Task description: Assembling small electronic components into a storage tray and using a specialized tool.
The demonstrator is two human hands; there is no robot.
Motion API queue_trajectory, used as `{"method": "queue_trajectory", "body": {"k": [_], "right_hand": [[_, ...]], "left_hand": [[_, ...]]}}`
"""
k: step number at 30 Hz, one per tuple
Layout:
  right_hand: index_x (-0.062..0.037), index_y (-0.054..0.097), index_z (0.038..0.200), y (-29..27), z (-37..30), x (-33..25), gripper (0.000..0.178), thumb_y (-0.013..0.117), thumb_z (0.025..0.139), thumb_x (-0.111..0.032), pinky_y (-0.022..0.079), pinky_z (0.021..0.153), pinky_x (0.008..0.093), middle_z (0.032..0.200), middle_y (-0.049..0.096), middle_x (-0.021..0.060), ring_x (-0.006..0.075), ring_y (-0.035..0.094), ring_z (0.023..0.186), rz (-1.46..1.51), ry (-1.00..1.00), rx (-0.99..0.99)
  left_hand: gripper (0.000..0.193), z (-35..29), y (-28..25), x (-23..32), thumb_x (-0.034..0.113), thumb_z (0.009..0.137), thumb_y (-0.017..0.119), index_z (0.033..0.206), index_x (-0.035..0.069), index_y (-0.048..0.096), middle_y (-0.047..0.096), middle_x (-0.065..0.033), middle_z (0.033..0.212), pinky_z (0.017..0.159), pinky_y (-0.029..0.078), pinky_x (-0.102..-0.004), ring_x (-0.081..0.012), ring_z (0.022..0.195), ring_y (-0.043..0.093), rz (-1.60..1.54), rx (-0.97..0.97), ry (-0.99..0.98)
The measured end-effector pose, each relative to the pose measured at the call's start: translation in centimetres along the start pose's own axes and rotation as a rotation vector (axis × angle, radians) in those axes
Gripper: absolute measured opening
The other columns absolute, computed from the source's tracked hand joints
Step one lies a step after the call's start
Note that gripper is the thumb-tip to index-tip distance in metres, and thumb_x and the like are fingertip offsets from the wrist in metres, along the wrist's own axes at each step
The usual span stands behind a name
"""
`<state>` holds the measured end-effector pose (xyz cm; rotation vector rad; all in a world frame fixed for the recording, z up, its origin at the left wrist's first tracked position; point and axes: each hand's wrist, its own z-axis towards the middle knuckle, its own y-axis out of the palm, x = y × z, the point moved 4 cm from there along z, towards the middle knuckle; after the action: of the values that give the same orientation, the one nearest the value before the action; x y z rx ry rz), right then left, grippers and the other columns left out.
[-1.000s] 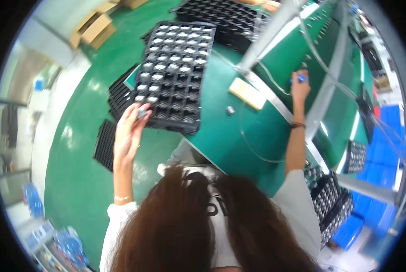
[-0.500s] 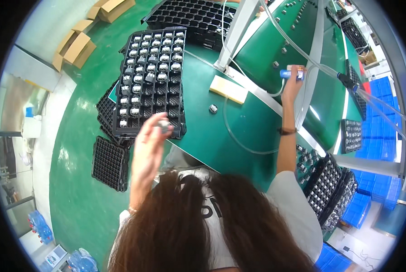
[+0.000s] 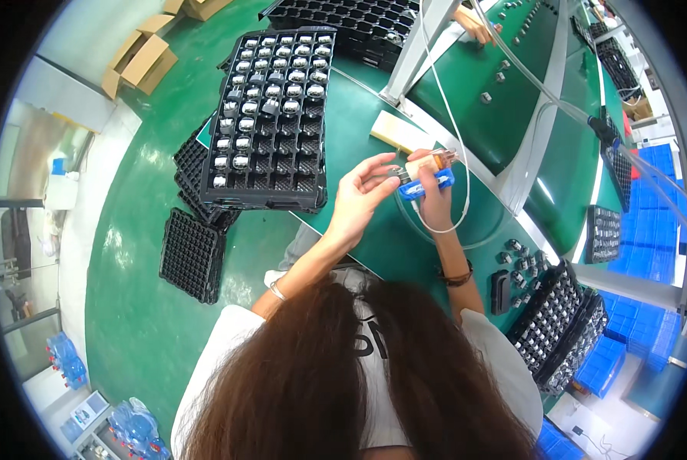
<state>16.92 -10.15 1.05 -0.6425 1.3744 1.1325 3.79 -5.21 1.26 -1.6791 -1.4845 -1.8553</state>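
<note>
My left hand (image 3: 359,201) pinches a small silver metal part (image 3: 398,175) between thumb and fingertips. Wrapped in my right hand (image 3: 435,205) is a blue hand tool (image 3: 414,188) with an orange-and-silver end and a thin clear hose. Both hands meet over the green tabletop, the metal part close against the tool; whether they touch I cannot tell. Left of them lies a black compartment tray (image 3: 274,162), its far rows filled with similar silver parts and several near pockets bare. A pale yellow block (image 3: 402,132) rests just beyond my hands.
A metal frame post (image 3: 414,57) rises beyond the block. Another person's hand (image 3: 475,24) reaches in at the far side. Loose silver parts (image 3: 521,268) and filled trays (image 3: 547,314) sit at right. Stacked black trays (image 3: 192,257) stand at left; clear hoses hang overhead.
My left hand has moved right, away from the tray, with the metal part. My right hand has come down and left with the blue tool, so the two hands are now together.
</note>
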Motion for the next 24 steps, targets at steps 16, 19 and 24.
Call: {"method": "queue_trajectory", "body": {"k": [16, 19, 24], "right_hand": [[0.0006, 0.056, 0.091, -1.6, 6.8, 1.6, 0.022, 0.06, 0.087, -0.02, 0.045, 0.064, 0.0288, 0.074, 0.057, 0.0123, 0.0172, 0.059, 0.069, -0.791, -0.135, 0.101], [0.0006, 0.058, 0.103, -2.3, 7.2, 2.8, 0.035, 0.065, 0.084, -0.028, 0.046, 0.061, 0.0312, 0.072, 0.059, 0.0116, 0.018, 0.058, 0.066, -0.876, -0.206, 0.156], [-0.0041, 0.04, 0.114, -3.0, 6.2, 1.9, 0.056, 0.077, 0.074, -0.014, 0.045, 0.067, 0.028, 0.083, 0.057, 0.0096, 0.0144, 0.056, 0.074, -0.87, -0.218, 0.137]], "left_hand": [[0.021, -5.5, -7.7, 10.3, 0.002, 0.084, 0.06, 0.104, 0.004, 0.063, 0.061, -0.0044, 0.097, 0.074, 0.046, -0.0238, -0.0111, 0.084, 0.056, 0.736, 0.458, 0.565], [0.018, -7.9, -11.1, 14.0, 0.004, 0.081, 0.062, 0.099, 0.005, 0.063, 0.06, -0.0061, 0.094, 0.073, 0.044, -0.0273, -0.0162, 0.084, 0.056, 1.121, 0.676, 0.606], [0.022, -8.7, -15.6, 15.5, 0.012, 0.075, 0.068, 0.097, 0.007, 0.065, 0.06, -0.0076, 0.096, 0.082, 0.043, -0.0329, -0.0245, 0.093, 0.054, 1.465, 0.552, 0.478]]}}
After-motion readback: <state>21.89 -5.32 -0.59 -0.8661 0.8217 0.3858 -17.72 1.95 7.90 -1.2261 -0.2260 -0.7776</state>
